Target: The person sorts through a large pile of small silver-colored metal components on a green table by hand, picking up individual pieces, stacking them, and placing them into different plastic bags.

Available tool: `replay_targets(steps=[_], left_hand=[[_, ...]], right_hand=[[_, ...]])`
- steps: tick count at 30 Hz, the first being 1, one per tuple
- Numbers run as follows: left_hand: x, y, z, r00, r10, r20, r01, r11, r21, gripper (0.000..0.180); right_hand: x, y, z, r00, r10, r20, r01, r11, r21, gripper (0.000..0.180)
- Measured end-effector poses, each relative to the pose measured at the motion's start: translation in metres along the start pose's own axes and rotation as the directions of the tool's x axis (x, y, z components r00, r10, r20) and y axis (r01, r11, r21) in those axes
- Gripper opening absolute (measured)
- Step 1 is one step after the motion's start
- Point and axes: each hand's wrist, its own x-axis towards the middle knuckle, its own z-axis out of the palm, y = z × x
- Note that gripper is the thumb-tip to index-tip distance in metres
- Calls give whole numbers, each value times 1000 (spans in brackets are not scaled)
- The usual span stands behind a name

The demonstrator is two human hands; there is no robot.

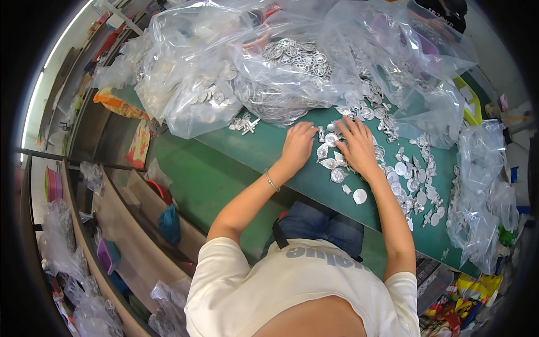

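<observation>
Head view, the only one on my feed. Silver-coloured metal pendants lie in a loose scatter on the green desk, thickest beneath and to the right of the right hand.

That hand is palm down, its fingers splayed and the thumb well apart, over the pieces; I see no firm grip. The left hand lies just beside the scatter, fingers close together and slightly bent; its underside is hidden, so I cannot tell whether it has hold of anything.

Handling, in my judgement: each pendant should be light, stiff and smooth, liable to skid on the desk. The leaf-shaped pendants appear thin, and a hard squeeze might bend them; I would pinch them across opposite edges. The plain round disc lies flat and apart, and probably needs sliding to the desk edge or tilting with a fingernail.

Beyond the hands, a clear plastic bag holds openwork pendants; I rate its film slack and slippery.
</observation>
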Motion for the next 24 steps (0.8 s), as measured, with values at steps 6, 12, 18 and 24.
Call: replay_targets(steps=[6,12,18,24], left_hand=[[-14,0,-1,997,-11,80,21,991,-131,35],[3,21,1,988,-147,41,129,949,289,39],[17,21,23,976,-207,70,195,969,150,26],[16,40,22,961,-276,20,260,875,-408,21]], right_hand=[[-38,12,-15,980,-11,201,29,996,-86,44],[-44,32,-40,962,252,100,-266,950,161,27],[-36,47,-20,958,274,-84,-254,948,194,24],[-6,57,-21,995,90,-35,-82,978,193,33]])
